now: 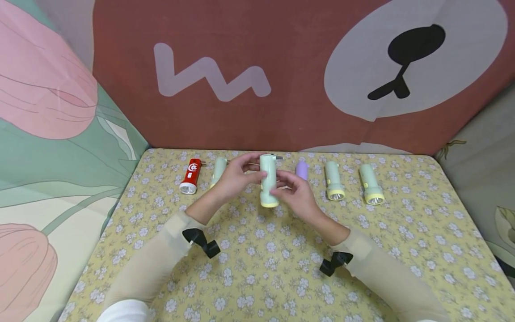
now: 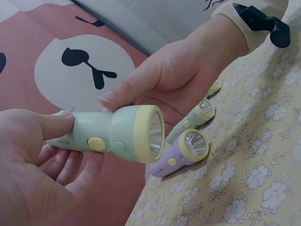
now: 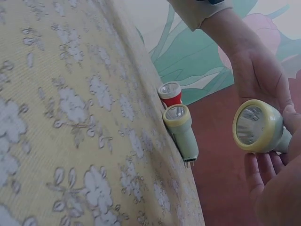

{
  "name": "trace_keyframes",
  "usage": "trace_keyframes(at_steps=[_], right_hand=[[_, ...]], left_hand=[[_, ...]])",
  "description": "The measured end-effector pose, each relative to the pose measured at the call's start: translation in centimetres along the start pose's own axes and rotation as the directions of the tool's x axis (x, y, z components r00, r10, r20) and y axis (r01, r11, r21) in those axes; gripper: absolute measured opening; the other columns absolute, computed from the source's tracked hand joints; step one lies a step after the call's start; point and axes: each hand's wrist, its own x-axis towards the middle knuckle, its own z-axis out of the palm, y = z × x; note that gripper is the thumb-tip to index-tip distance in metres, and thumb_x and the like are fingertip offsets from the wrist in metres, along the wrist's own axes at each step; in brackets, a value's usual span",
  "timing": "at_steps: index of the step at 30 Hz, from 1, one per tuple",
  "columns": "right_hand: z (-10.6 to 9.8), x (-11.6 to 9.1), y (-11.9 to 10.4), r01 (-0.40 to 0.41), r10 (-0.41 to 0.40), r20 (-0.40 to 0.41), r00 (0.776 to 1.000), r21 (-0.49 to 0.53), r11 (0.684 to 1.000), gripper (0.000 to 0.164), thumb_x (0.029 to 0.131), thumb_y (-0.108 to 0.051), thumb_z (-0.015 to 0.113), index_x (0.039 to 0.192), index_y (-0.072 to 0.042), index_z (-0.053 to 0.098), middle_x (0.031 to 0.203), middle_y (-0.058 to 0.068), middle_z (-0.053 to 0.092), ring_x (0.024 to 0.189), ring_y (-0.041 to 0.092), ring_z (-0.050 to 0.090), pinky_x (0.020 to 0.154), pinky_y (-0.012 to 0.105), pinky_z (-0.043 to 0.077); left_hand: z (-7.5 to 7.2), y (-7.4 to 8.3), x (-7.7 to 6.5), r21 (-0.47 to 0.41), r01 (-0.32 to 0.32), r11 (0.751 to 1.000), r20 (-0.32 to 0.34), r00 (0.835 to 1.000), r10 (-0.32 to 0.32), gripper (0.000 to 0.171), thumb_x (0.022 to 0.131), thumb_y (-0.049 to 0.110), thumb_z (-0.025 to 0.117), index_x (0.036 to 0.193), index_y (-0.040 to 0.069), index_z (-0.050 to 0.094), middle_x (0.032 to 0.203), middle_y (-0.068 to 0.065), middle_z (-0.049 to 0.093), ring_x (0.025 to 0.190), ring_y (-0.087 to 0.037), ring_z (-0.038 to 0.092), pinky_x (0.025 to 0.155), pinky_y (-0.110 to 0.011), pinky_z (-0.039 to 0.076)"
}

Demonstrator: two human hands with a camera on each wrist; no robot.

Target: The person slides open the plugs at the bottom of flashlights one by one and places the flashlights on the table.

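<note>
A mint-green flashlight (image 1: 268,179) with a yellow rim is held up over the table between both hands, lens end down. At its tail end, metal prongs stick out sideways. My left hand (image 1: 237,174) grips the body near the tail, thumb on the near side. In the left wrist view, its yellow switch (image 2: 97,144) faces the camera, between the left fingers and the head. My right hand (image 1: 295,192) holds it by the head end, thumb on the side. The clear lens (image 3: 249,125) shows in the right wrist view.
On the floral-covered table (image 1: 249,268), a red flashlight (image 1: 191,175) and a mint one (image 1: 219,170) lie at left. Right of the hands lie a purple flashlight (image 1: 301,170) and two more mint ones, one nearer (image 1: 333,179), one farther right (image 1: 370,183). A printed cloth wall (image 1: 289,112) stands behind.
</note>
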Motion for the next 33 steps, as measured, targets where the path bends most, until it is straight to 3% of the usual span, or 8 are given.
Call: trace_keyframes(at_steps=[7,14,20,33], right_hand=[[-0.1,-0.7,0.2,0.045,-0.044,0.059,0.997,-0.003,0.999,0.065,0.085,0.015,0.072,0.145,0.008,0.047,0.133,0.028,0.059,0.111,0.018,0.062,0.089,0.031,0.059],[-0.3,-1.0,0.4,0.084,-0.084,0.088,0.993,0.0,0.996,0.074,0.082,0.017,0.074,0.148,0.007,0.043,0.141,0.027,0.054,0.118,0.016,0.06,0.092,0.031,0.058],[-0.2,-1.2,0.3,0.115,-0.113,0.114,0.987,-0.013,0.993,0.077,0.082,0.011,0.078,0.15,0.005,0.042,0.144,0.025,0.052,0.123,0.018,0.058,0.1,0.033,0.054],[-0.1,-1.4,0.6,0.096,-0.096,0.125,0.988,0.005,0.995,0.081,0.082,0.012,0.077,0.153,0.003,0.038,0.148,0.024,0.048,0.126,0.019,0.056,0.1,0.033,0.054]], left_hand=[[-0.1,-0.1,0.1,-0.046,0.036,0.998,0.003,0.999,-0.036,0.053,0.098,0.002,0.068,0.147,0.005,0.051,0.129,-0.016,0.059,0.115,-0.03,0.06,0.093,-0.054,0.057],[-0.1,0.1,0.1,-0.071,0.068,0.995,-0.011,0.998,-0.069,0.052,0.098,0.001,0.066,0.148,0.002,0.049,0.131,-0.019,0.058,0.117,-0.031,0.061,0.093,-0.051,0.058],[-0.3,0.1,0.3,-0.136,0.101,0.986,-0.008,0.995,-0.103,0.052,0.099,0.002,0.065,0.148,0.001,0.048,0.13,-0.02,0.057,0.117,-0.032,0.061,0.097,-0.058,0.054],[-0.4,-0.6,0.5,-0.166,0.09,0.982,-0.009,0.996,-0.093,0.052,0.1,0.005,0.065,0.149,0.002,0.047,0.131,-0.019,0.057,0.116,-0.031,0.063,0.091,-0.047,0.059]])
